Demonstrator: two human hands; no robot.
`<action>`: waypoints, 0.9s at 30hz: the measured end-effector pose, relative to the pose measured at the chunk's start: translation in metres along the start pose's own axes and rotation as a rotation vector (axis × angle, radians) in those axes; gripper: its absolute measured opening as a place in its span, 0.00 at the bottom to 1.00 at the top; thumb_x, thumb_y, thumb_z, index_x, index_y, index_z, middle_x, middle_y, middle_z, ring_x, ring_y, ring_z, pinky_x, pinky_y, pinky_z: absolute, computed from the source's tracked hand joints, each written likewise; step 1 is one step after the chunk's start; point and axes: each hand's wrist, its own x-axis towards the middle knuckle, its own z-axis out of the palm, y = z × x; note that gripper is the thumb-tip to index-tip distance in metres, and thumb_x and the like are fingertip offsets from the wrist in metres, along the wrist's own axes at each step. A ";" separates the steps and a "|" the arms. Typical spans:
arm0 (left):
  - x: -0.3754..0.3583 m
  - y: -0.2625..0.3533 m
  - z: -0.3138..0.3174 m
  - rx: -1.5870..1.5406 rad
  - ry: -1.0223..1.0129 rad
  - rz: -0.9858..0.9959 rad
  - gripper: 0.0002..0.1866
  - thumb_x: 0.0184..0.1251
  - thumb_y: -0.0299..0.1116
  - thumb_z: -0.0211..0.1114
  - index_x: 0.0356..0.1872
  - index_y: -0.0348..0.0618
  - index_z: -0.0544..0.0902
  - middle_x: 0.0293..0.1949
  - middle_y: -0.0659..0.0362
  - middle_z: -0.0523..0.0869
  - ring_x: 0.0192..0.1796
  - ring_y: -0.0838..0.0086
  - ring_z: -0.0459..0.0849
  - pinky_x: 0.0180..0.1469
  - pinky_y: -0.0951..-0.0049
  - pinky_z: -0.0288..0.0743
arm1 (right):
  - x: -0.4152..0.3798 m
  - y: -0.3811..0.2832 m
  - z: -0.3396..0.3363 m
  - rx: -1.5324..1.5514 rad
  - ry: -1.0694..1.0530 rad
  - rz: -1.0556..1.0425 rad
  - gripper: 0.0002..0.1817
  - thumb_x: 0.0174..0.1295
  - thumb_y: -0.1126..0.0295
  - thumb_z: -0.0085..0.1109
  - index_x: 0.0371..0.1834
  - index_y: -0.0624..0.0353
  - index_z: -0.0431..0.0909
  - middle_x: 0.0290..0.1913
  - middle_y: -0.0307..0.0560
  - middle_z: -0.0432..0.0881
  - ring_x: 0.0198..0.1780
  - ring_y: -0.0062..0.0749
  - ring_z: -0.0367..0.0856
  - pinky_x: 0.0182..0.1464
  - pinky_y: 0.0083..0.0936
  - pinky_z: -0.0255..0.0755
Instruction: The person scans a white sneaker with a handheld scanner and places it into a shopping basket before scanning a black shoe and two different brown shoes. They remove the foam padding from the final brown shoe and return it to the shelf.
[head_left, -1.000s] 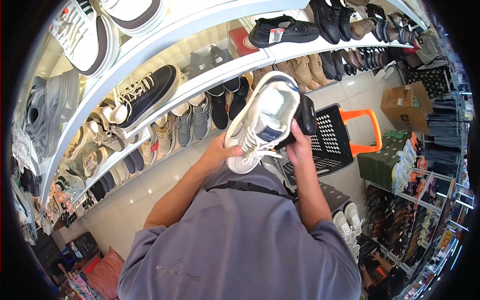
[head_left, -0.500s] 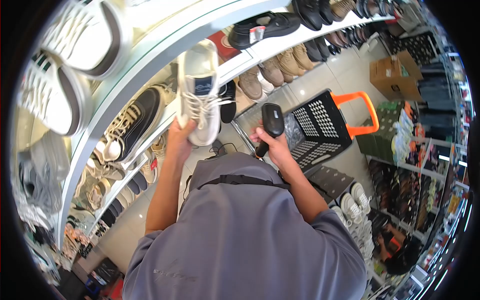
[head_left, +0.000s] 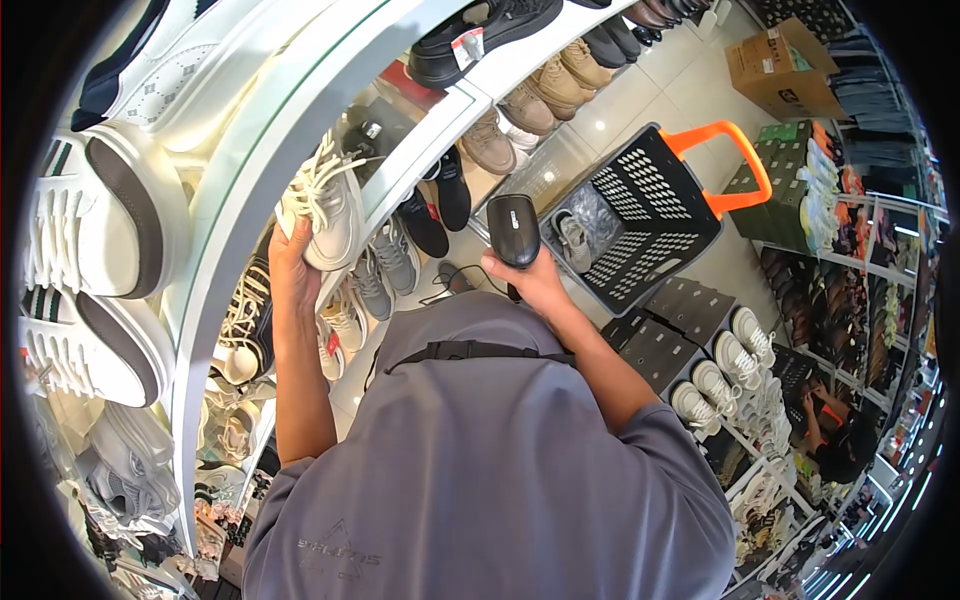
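A cream lace-up shoe (head_left: 335, 215) is gripped by its toe end in my left hand (head_left: 292, 265), close to the edge of a white shelf (head_left: 240, 170). My right hand (head_left: 535, 280) is closed round the handle of a black handheld scanner (head_left: 514, 230), whose rounded head faces up. Beside the left hand, a black shoe with cream laces (head_left: 245, 325) sits on a lower shelf. Black shoes (head_left: 453, 190) and grey sneakers (head_left: 393, 258) are between the two hands, farther down.
A black basket cart (head_left: 640, 215) with an orange handle (head_left: 750, 150) stands to the right, a shoe inside. Large white sneakers (head_left: 95, 215) are at the left. Stacked dark boxes (head_left: 650, 350), white shoes (head_left: 737, 350) and a cardboard box (head_left: 785, 70) are at the right. Another person (head_left: 845, 445) is at the lower right.
The cream shoe and my left hand have moved left, and the shoe is turned toward the shelf. The scanner has shifted slightly left. The view has turned, showing a shoe in the cart.
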 end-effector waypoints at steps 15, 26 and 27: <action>0.009 0.026 -0.020 0.003 0.068 0.054 0.27 0.62 0.32 0.69 0.61 0.37 0.72 0.56 0.53 0.80 0.58 0.66 0.78 0.62 0.65 0.71 | 0.034 -0.009 0.021 0.019 -0.116 -0.040 0.17 0.52 0.66 0.74 0.39 0.63 0.79 0.35 0.38 0.82 0.38 0.20 0.78 0.43 0.22 0.73; 0.065 0.050 -0.025 -0.210 0.235 0.115 0.17 0.70 0.34 0.58 0.57 0.40 0.77 0.58 0.53 0.80 0.60 0.63 0.78 0.66 0.60 0.69 | 0.036 0.007 0.003 0.105 -0.081 -0.072 0.23 0.50 0.64 0.76 0.44 0.63 0.77 0.37 0.39 0.81 0.39 0.21 0.75 0.45 0.22 0.72; 0.072 0.047 -0.038 -0.206 0.243 0.091 0.17 0.71 0.34 0.56 0.57 0.40 0.76 0.58 0.53 0.80 0.60 0.63 0.78 0.65 0.61 0.69 | 0.035 0.010 0.000 0.083 -0.070 -0.078 0.23 0.50 0.63 0.76 0.45 0.63 0.77 0.38 0.39 0.81 0.39 0.21 0.75 0.45 0.23 0.72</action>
